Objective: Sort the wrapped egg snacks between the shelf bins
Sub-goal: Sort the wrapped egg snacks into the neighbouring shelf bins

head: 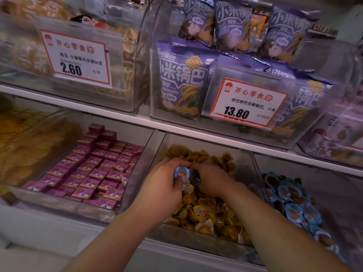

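Observation:
Both my hands are inside the middle clear bin on the lower shelf, which is full of yellow-wrapped egg snacks. My left hand grips a blue-wrapped egg snack just above the pile. My right hand is curled beside it, touching another blue-wrapped egg snack that is partly hidden by its fingers. The bin to the right holds several blue-wrapped egg snacks.
Left of the middle bin, a bin of purple boxed snacks. On the upper shelf, clear bins with purple snack bags and price tags overhang. The white shelf edge runs just above my hands.

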Demonstrator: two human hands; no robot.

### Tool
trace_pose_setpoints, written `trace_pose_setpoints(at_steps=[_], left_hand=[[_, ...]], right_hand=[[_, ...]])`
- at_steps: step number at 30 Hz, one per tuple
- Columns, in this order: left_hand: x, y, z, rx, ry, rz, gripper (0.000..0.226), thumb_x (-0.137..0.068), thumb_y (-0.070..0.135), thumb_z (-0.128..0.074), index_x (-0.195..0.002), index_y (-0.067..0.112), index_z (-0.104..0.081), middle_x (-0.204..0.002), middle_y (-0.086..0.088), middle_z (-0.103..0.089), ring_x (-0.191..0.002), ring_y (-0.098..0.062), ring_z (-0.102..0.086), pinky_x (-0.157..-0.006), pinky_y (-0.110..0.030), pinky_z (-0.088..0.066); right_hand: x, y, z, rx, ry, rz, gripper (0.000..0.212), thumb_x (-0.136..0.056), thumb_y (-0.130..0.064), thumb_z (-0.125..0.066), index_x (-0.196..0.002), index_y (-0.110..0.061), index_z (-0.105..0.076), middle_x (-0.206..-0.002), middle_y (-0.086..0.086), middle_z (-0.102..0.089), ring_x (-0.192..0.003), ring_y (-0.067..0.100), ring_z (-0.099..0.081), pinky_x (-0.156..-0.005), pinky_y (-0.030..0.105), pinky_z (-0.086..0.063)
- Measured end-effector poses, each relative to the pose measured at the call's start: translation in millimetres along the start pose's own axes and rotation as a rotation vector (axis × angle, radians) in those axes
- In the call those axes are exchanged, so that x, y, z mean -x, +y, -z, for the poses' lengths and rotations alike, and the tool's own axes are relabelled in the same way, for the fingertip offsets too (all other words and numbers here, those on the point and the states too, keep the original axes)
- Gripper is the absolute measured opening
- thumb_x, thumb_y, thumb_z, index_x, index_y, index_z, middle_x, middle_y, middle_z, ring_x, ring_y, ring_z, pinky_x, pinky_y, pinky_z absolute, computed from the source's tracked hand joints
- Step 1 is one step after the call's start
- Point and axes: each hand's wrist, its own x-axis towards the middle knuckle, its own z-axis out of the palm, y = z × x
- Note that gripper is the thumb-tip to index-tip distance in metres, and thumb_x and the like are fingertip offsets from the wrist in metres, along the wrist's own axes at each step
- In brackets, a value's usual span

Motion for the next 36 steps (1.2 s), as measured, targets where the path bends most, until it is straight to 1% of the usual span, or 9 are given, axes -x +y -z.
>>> trace_pose_setpoints(at_steps=[5,9,12,18,21,26,30,34,36], left_hand=[[0.2,2.3,-1.8,0.163,0.077,0.049,0.025,-0.094,0.02,-0.064,-0.112,0.038,-0.062,-0.102,0.023,-0.06,-0.093,0.007,-0.058,-0.07,-0.006,-0.045],[3.7,23.0,-13.0,0.371,0.174,0.048,0.025,-0.088,0.019,-0.073,-0.107,0.035,-0.067,-0.093,0.018,-0.07,-0.087,0.002,-0.065,-0.069,-0.013,-0.051],[12.7,43.3,-29.3,0.328,0.136,-0.091,0.031,-0.084,0.016,-0.077,-0.105,0.037,-0.067,-0.097,0.019,-0.067,-0.091,-0.002,-0.066,-0.077,-0.014,-0.051],[15.3,57.9,-47.6,0.18,0.04,-0.259,0.037,-0.086,0.044,-0.068,-0.123,0.042,-0.064,-0.116,0.029,-0.063,-0.112,0.009,-0.056,-0.092,-0.006,-0.04],[11.1,56.5,-59.1,-0.017,-0.027,-0.44,0.043,-0.094,0.049,-0.055,-0.131,0.029,-0.061,-0.127,0.016,-0.062,-0.119,0.003,-0.054,-0.101,-0.012,-0.04],[-9.7,27.0,-71.5,-0.163,-0.135,-0.284,0.031,-0.097,0.037,-0.057,-0.126,0.029,-0.065,-0.128,0.013,-0.058,-0.119,-0.005,-0.055,-0.103,-0.023,-0.043],[-23.7,16.3,-82.4,-0.341,-0.31,-0.306,0.041,-0.094,0.049,-0.051,-0.131,0.035,-0.06,-0.135,0.015,-0.054,-0.125,-0.008,-0.052,-0.105,-0.035,-0.044],[-25.4,11.3,-103.0,-0.445,-0.503,-0.293,0.041,-0.098,0.054,-0.043,-0.134,0.039,-0.054,-0.142,0.02,-0.048,-0.129,-0.004,-0.046,-0.109,-0.031,-0.04],[-25.7,9.2,-109.2,-0.447,-0.587,-0.255,0.04,-0.1,0.053,-0.036,-0.133,0.039,-0.055,-0.14,0.022,-0.048,-0.126,-0.003,-0.049,-0.107,-0.029,-0.041]], right_hand=[[38.3,-7.9,32.5,-0.367,0.168,-0.166,0.039,-0.091,-0.034,-0.067,-0.125,-0.019,-0.055,-0.111,0.003,-0.064,-0.093,0.019,-0.063,-0.076,0.03,-0.049],[96.6,-18.7,42.0,-1.39,0.07,-0.232,0.028,-0.092,-0.014,-0.062,-0.118,-0.003,-0.061,-0.079,0.017,-0.069,-0.064,0.025,-0.068,-0.043,0.028,-0.043],[127.9,-28.3,42.0,-1.762,-0.045,-0.181,0.034,-0.086,-0.022,-0.061,-0.113,-0.003,-0.07,-0.085,0.014,-0.068,-0.062,0.02,-0.064,-0.038,0.022,-0.037],[151.5,-1.3,42.7,-1.476,0.305,-0.143,0.014,-0.087,-0.031,-0.072,-0.094,-0.02,-0.076,-0.076,0.007,-0.069,-0.059,0.017,-0.063,-0.041,0.025,-0.039],[159.9,35.8,46.7,-1.378,0.446,-0.104,0.013,-0.083,-0.029,-0.076,-0.092,-0.02,-0.076,-0.077,0.013,-0.071,-0.055,0.02,-0.062,-0.042,0.026,-0.043],[157.6,107.4,49.3,-1.241,0.708,-0.283,0.007,-0.086,-0.011,-0.074,-0.087,-0.016,-0.076,-0.077,0.01,-0.075,-0.059,0.019,-0.069,-0.042,0.029,-0.051],[152.6,157.0,54.3,-0.983,0.647,-0.355,0.026,-0.088,-0.01,-0.07,-0.093,-0.034,-0.076,-0.098,-0.01,-0.076,-0.095,0.011,-0.071,-0.082,0.03,-0.058],[144.4,171.1,61.7,-1.009,0.64,-0.4,0.015,-0.09,-0.023,-0.067,-0.093,-0.033,-0.078,-0.1,-0.018,-0.074,-0.099,0.003,-0.066,-0.097,0.036,-0.052],[141.3,161.5,60.1,-1.006,0.755,-0.39,0.013,-0.09,-0.021,-0.067,-0.086,-0.029,-0.077,-0.092,-0.019,-0.074,-0.095,-0.001,-0.066,-0.096,0.027,-0.05]])
